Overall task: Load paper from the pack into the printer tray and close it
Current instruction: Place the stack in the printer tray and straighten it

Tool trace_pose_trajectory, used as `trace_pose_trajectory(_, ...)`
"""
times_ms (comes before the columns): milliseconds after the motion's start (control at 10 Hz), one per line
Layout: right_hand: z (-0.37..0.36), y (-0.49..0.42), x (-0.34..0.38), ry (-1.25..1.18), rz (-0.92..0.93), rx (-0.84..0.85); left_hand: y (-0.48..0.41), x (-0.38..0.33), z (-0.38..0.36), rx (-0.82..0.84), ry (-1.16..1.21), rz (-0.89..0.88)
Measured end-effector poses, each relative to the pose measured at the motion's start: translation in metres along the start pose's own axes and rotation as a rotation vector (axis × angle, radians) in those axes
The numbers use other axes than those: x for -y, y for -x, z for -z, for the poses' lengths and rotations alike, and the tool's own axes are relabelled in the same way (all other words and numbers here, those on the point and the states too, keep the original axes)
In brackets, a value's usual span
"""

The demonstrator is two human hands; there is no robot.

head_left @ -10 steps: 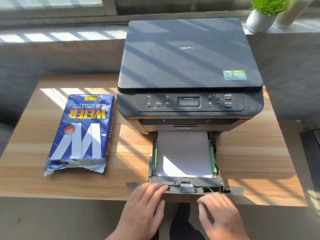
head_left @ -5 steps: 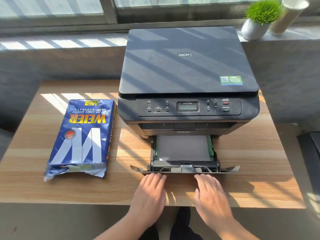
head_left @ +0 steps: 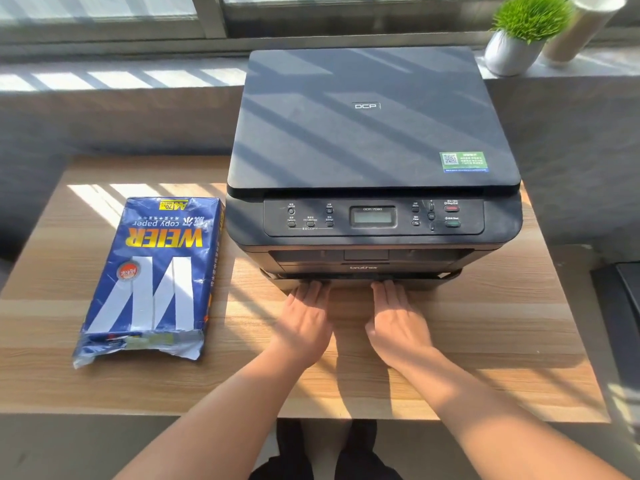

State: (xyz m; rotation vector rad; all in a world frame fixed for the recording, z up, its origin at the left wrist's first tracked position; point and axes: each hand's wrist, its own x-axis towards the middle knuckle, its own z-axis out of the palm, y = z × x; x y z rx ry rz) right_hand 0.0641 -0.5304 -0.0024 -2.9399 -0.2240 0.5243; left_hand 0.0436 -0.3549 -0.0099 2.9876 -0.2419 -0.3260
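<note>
Tray (head_left: 362, 277) seated flush in base of printer (head_left: 374, 168), front edge only showing. Left hand (head_left: 306, 320) and right hand (head_left: 398, 320) flat, fingers extended together, tips touching tray front. Paper pack (head_left: 152, 275) left of printer, torn end nearest. Potted plant (head_left: 519, 32) behind printer, right.

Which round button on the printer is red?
The upper button at the right end of the printer control panel; the one below it is green.
</note>
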Motion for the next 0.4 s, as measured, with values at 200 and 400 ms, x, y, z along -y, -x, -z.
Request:
trace_pose_trajectory(200, 0.0, -0.014, -0.003, 0.041, 0.013, 0.015, -0.008, 0.003, 0.003, -0.127, 0.107, -0.034)
trace_pose_trajectory(400, 0.027, 0.005, -0.005, -0.2, -0.011, 0.117, 0.01, 0.003, 0.0, -0.101, 0.08, -0.018)
